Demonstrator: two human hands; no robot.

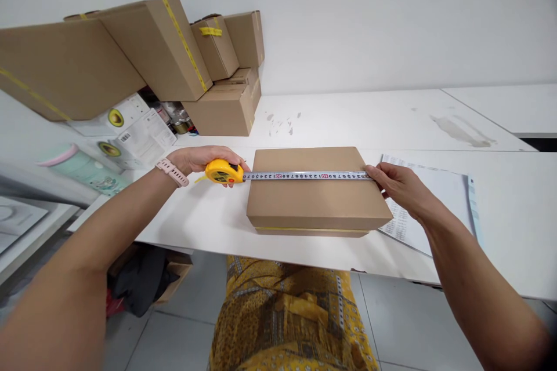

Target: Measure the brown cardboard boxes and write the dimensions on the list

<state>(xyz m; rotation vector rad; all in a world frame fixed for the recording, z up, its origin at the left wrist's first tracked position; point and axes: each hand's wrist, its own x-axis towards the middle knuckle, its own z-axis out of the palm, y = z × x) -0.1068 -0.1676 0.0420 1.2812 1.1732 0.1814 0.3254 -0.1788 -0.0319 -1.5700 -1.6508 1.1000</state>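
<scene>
Left hand (208,157) grips yellow tape measure (221,171) just off cardboard box's (313,203) left edge; right hand (402,185) pinches blade (300,175) end at right edge, presumably keeping it straight. Box sits on white table (513,220).

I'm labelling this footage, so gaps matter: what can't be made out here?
In the head view:
Tape measure: its very end, covered by the right hand.
Box: underside, hidden by its own upper faces.
Papers: print too small to read.
Leftmost carton: cut off by the picture's left edge.
</scene>
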